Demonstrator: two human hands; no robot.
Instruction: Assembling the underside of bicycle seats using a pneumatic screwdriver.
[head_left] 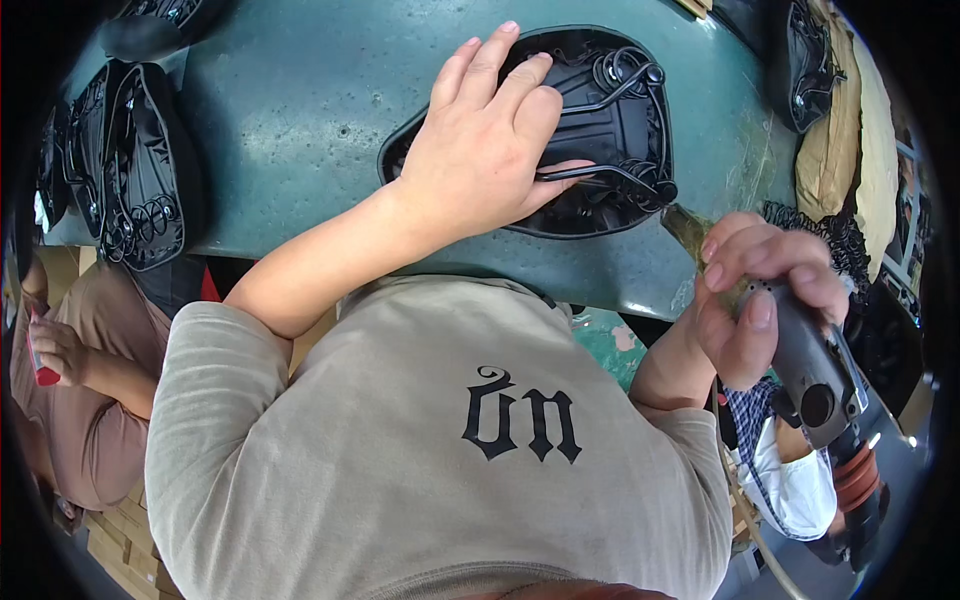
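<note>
An upside-down black bicycle saddle (610, 120) lies on the green worktable (310, 110), its metal rails and coil springs facing up. My left hand (485, 135) holds it across the narrower left part, fingers stretched toward the far rim. The thumb is next to the near rail, which partly crosses over it. My right hand (765, 280) is closed around a dark grey air-powered hand tool (810, 370). Its narrow yellowish nose (685, 228) points at the saddle's near right corner, by the end of the rail. I cannot tell whether the nose touches the saddle.
More black saddles (150, 175) stand at the table's left edge, and another (805, 75) is at the far right. Beside it are brown wrapped bundles (835, 120) and black coiled springs (825, 235). Another person's hand (60, 350) holds something red at the left. A hose (745, 500) hangs low right.
</note>
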